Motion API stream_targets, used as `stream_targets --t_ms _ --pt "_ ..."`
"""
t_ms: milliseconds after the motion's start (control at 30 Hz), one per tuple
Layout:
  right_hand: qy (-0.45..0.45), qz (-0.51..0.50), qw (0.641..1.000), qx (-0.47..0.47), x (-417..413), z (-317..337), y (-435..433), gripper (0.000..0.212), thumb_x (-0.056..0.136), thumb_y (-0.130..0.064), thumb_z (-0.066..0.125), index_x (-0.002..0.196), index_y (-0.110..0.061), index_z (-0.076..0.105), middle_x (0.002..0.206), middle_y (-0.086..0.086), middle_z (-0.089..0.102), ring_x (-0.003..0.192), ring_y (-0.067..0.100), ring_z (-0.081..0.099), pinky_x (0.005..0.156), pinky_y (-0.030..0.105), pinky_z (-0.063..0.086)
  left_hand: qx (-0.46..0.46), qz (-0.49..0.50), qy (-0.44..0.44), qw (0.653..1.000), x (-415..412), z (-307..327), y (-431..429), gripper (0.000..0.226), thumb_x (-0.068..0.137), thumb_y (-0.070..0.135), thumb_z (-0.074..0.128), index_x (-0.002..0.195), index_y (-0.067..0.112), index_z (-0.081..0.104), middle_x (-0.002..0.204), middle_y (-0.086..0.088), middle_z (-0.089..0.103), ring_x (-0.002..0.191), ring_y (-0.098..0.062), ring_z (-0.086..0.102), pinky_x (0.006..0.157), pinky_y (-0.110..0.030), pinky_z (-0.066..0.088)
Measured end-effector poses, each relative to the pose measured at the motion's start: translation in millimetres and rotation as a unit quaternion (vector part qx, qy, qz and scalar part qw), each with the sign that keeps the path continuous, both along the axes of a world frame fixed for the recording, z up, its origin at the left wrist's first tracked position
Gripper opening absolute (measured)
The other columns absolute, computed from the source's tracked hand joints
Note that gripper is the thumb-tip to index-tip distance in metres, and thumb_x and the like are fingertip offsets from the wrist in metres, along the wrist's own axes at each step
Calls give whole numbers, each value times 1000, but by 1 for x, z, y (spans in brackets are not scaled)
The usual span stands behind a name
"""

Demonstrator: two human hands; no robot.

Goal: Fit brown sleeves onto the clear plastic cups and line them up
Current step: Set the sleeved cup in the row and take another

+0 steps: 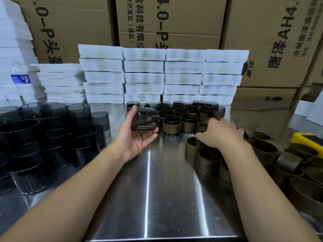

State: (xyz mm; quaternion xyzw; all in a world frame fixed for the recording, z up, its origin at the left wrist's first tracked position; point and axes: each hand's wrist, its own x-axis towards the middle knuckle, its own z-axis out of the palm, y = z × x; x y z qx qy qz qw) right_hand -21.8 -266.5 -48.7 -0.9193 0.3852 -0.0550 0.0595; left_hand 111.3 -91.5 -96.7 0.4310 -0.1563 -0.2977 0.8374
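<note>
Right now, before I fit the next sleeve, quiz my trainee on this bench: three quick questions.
1. True or false: the clear cup held in the left hand already wears a brown sleeve.
2. On which part of the steel table does the pile of loose sleeves lie? A: the person's left. B: the person's right. C: the near edge.
3. Fill in: the right hand reaches down onto the ____.

Key: 1 false, the cup is bare. 2 B. 3 loose sleeves.
</note>
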Motion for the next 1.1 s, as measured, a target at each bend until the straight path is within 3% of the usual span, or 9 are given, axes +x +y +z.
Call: stream_targets --t_ms 100,200,367,467,567,700,867,1000,1100 --pt "18 -32 999 13 6 -7 -3 70 88 -53 51 143 -14 34 147 13 32 134 39 29 109 55 22 -1 -2 0 1000 0 0 1 68 62 63 63 101 7 66 85 -9 71 72 -21 71 63 -29 60" --pt "18 -37 999 -23 10 -11 -5 65 87 -49 55 140 -16 38 142 12 38 130 37 35 104 51 24 3 -7 -5 1000 0 0 0 68 62 63 63 103 8 65 88 -10 71 73 -22 70 64 -29 60" --pt "-68 92 993 40 19 -18 -3 62 75 -45 74 128 -22 52 130 7 53 119 27 49 94 36 42 3 -20 -2 1000 0 0 -1 63 64 61 63 99 9 65 88 -10 70 76 -24 70 67 -30 59" --pt "-122 123 982 79 26 -22 1 60 68 -51 78 114 -20 57 123 8 54 113 24 48 80 28 38 -9 -13 1 1000 0 -1 -2 60 63 58 66 95 7 65 83 -11 69 76 -25 71 68 -32 60" --pt "-179 102 975 86 29 -25 -3 60 68 -60 74 103 -17 52 121 10 53 110 24 48 78 27 34 -35 -6 2 999 1 -1 -2 57 65 51 71 98 5 64 79 -13 71 79 -31 72 66 -34 61" --pt "-221 103 963 114 29 -26 -7 63 71 -60 72 113 -16 55 118 5 57 106 19 49 75 27 36 -50 -12 18 998 0 -1 -1 49 64 46 76 89 4 76 90 -20 69 90 -37 70 63 -35 61" --pt "-347 83 914 192 27 -19 -6 55 75 -61 65 112 -22 57 110 -4 58 102 17 54 77 30 45 -62 -11 41 997 0 0 -1 62 67 44 74 112 3 64 93 -19 69 90 -33 71 70 -38 61" --pt "-404 66 869 277 28 -15 -5 45 82 -63 55 104 -24 62 104 -4 63 100 18 58 86 39 51 -87 -11 73 993 0 1 0 52 70 30 69 111 2 59 95 -18 70 87 -29 70 70 -40 61" --pt "-417 71 856 297 29 -16 -4 41 82 -62 56 99 -25 63 98 -5 63 96 18 60 86 41 52 -88 -19 84 992 -1 1 0 56 66 26 69 115 1 59 104 -20 67 105 -33 65 67 -40 60"
